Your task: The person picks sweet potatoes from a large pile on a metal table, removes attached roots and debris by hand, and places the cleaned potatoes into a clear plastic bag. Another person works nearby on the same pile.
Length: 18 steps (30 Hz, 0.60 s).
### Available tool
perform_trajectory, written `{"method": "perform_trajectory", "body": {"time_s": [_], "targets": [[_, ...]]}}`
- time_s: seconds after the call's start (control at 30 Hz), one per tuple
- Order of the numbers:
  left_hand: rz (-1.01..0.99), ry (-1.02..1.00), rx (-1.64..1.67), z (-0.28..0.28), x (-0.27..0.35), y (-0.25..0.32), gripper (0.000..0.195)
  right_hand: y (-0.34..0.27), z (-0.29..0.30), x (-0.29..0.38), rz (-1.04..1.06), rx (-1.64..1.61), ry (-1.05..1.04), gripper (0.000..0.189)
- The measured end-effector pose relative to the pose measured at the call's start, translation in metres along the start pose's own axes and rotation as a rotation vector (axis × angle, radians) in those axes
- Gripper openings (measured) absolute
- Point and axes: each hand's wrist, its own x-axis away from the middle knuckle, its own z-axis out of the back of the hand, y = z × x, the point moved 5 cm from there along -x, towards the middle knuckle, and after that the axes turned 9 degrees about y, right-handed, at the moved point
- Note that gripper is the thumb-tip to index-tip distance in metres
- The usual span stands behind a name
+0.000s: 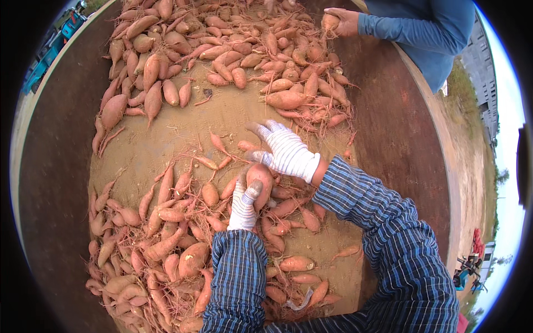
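My left hand (245, 204), in a striped knit glove, holds a large rounded sweet potato (260, 185) above the near pile. My right hand (283, 150), gloved alike, is just above and to the right of it, fingers spread; its thumb is near the top of that sweet potato, and whether they touch is unclear. Small sweet potatoes with stringy roots lie under and around both hands. A dense near pile (166, 245) spreads to the lower left. Some loose sweet potatoes (297, 263) lie to the right of my left forearm.
High rusty metal walls (399, 125) flank the dusty bed floor (175, 129). A far pile (233, 45) of sweet potatoes fills the top. At the upper right, a co-worker's hand (347, 23) holds a sweet potato over the wall. A plastic scrap (300, 301) lies near the bottom.
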Motion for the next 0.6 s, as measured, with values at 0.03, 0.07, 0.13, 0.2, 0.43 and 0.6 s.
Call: {"method": "perform_trajectory", "body": {"time_s": [0.03, 0.07, 0.13, 0.2, 0.43, 0.6], "targets": [[-0.101, 0.052, 0.031, -0.005, -0.002, 0.000, 0.096, 0.019, 0.006, -0.021, 0.048, 0.147, 0.126, 0.069], [-0.093, 0.055, 0.016, -0.009, -0.002, 0.001, 0.094, 0.042, 0.009, -0.043, 0.008, 0.256, 0.097, 0.069], [-0.098, 0.065, 0.022, -0.011, 0.000, 0.000, 0.090, 0.090, 0.012, -0.081, -0.141, 0.416, 0.006, 0.068], [-0.132, 0.071, 0.069, -0.008, -0.005, 0.001, 0.085, 0.120, 0.012, -0.090, -0.292, 0.459, -0.085, 0.067], [-0.122, 0.250, 0.106, 0.019, -0.017, -0.017, 0.079, 0.104, 0.015, 0.006, -0.232, 0.420, -0.757, 0.067], [-0.056, 0.225, 0.102, 0.017, -0.012, -0.018, 0.081, 0.169, 0.087, -0.049, -0.464, 0.421, -0.132, 0.072]]}}
